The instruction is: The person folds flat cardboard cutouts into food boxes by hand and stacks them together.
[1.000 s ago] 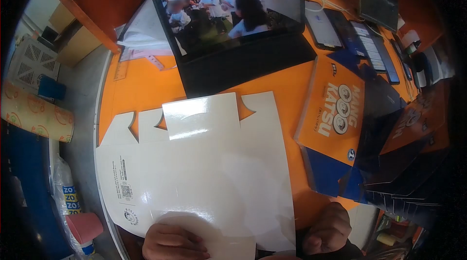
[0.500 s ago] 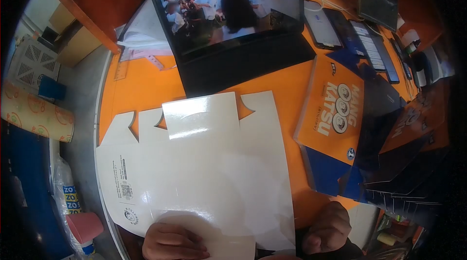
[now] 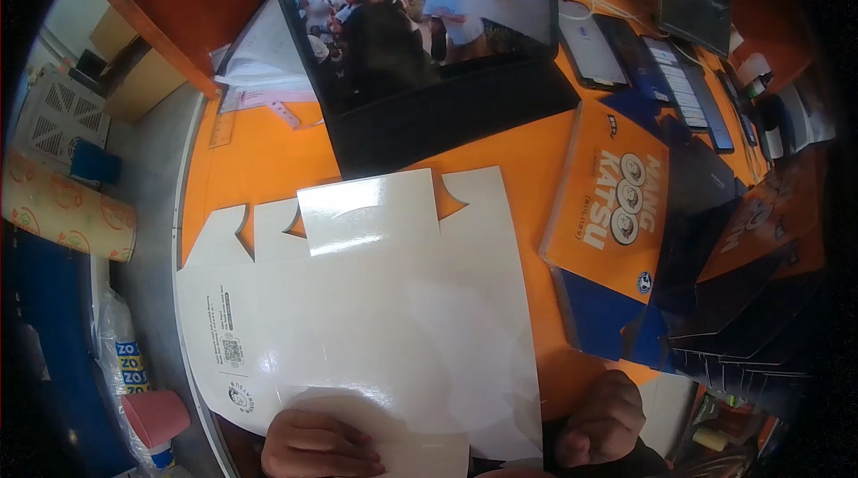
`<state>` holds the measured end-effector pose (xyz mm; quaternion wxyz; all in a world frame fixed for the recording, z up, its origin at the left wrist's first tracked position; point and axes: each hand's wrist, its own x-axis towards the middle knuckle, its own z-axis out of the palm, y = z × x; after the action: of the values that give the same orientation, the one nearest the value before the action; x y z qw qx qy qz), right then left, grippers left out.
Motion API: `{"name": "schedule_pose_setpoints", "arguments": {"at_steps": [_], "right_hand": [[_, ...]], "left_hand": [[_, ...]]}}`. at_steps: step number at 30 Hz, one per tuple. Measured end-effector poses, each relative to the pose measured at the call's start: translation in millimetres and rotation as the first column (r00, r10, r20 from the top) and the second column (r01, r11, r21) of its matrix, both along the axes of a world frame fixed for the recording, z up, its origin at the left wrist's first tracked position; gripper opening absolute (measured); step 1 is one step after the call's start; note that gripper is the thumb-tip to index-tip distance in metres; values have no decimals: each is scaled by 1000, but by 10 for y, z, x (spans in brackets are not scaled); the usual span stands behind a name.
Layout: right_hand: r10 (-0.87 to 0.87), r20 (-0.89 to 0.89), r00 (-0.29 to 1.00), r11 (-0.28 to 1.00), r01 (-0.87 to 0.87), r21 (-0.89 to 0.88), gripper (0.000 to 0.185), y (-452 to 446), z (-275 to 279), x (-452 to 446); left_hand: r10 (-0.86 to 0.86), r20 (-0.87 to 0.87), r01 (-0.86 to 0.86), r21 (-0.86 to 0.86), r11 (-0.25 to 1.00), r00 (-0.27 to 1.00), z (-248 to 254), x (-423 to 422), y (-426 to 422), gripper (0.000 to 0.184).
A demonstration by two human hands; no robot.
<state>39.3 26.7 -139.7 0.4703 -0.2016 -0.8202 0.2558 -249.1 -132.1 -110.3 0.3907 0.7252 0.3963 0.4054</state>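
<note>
A large, flat, white cardboard box blank (image 3: 375, 317) with curved notches along its far edge lies before me. Printed text and a round logo mark its left side. My left hand (image 3: 317, 444) rests on its near left part, fingers curled in and touching the board; nothing shows in them. To the right of the blank, by the near table edge, my right hand (image 3: 601, 420) is closed in a loose fist, apart from the board. Nothing shows in that fist. Both wrists are mostly out of view.
A tablet (image 3: 420, 22) in a black case stands behind the blank, playing a video. Orange and blue printed box blanks (image 3: 608, 201) are piled at the right. Several phones (image 3: 590, 49) lie at the back right. Papers (image 3: 268, 49) sit at the back left of the orange table (image 3: 259, 143).
The picture on the tablet screen has changed. Both hands and the cardboard blank have stayed where they were.
</note>
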Motion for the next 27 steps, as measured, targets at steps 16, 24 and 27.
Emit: {"name": "schedule_pose_setpoints", "arguments": {"at_steps": [16,24,27], "right_hand": [[-6,15,1000,1000,5,18,32,0,-24,30],[-20,26,999,1000,21,-11,33,-15,13,16],[-29,25,999,1000,29,-5,34,-19,2,11]], "left_hand": [[-11,22,10,26,1000,1000,-54,-6,-39,26],[-7,21,7,40,999,1000,-67,-7,-51,24],[0,4,0,33,999,1000,-46,-5,-45,24]]}}
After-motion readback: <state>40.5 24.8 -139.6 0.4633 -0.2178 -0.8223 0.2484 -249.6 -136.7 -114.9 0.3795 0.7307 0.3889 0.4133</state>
